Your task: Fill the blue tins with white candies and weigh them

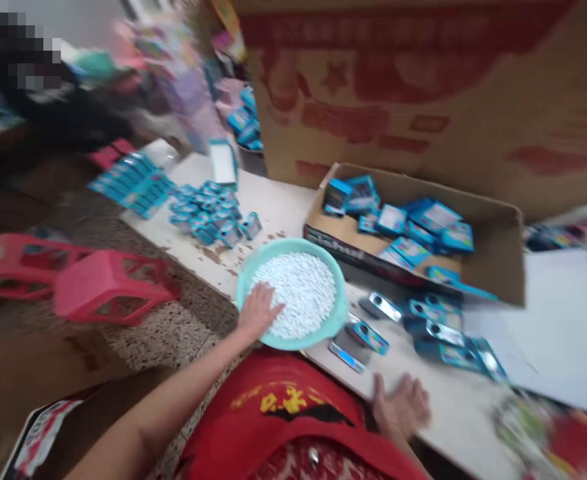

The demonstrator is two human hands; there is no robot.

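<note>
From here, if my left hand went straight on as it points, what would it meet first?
Your left hand would probably meet the small white pieces inside the round turquoise plastic basin; it possibly touches them.

Red stools (88,283) on speckled floor (186,343), large printed carton (423,80)

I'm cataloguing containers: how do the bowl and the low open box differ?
Colour: the bowl is pale turquoise, while the box is brown inside.
Shape: the bowl is round; the box is long, with straight sides.
Contents: the bowl holds many small white pieces, the box larger blue packs.
Contact: the left hand rests at the bowl; neither hand touches the box.
Both are open-topped.
</note>
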